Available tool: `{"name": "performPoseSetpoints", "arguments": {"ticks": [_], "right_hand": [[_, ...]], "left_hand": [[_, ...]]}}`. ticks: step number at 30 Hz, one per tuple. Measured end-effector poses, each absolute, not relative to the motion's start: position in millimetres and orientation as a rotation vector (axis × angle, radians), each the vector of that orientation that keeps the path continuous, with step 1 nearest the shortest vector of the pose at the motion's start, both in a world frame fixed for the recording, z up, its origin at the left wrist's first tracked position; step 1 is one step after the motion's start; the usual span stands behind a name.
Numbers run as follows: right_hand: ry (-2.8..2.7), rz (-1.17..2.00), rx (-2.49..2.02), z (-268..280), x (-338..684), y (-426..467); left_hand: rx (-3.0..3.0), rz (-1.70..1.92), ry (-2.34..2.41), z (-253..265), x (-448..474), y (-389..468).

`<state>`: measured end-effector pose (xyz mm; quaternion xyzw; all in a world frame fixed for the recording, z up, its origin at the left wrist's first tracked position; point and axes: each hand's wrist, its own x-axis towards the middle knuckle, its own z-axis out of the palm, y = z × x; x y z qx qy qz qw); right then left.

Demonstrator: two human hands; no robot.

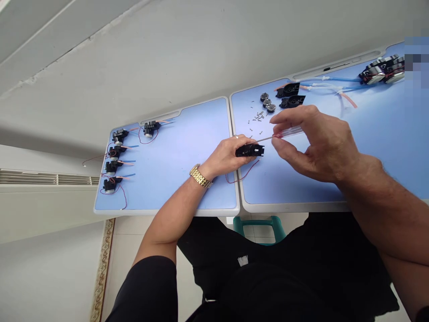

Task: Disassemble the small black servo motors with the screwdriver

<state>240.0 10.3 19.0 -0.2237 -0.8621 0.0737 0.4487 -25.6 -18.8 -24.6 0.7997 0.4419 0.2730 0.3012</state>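
My left hand (229, 156) is wrapped round a black plastic housing (251, 150) near the seam of the two tables. A thin dark red wire (248, 172) trails below the housing onto the blue surface. In my right hand (318, 143) is a screwdriver (290, 131) with a clear reddish handle, pinched between thumb and fingers. Its thin shaft points left and reaches the top of the housing; whether the tip sits on a screw is hidden. Just beyond lie several small loose screws (258, 117) and three round metal-and-black parts (267, 102).
Two black housing shells (291, 96) lie behind my right hand. Several finished-looking black units with wires (114, 152) line the left table's edge. At the far right are silver-and-black units (375, 74) with blue tubes. A green stool (258, 222) stands below.
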Motion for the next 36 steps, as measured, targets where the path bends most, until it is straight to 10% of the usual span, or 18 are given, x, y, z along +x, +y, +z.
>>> {"name": "performPoseSetpoints", "arguments": {"ticks": [36], "right_hand": [[-2.008, 0.157, -0.774, 15.5, 236.9, 13.9]], "left_hand": [[2.160, 0.867, 1.096, -32.8, -29.1, -19.9]]}}
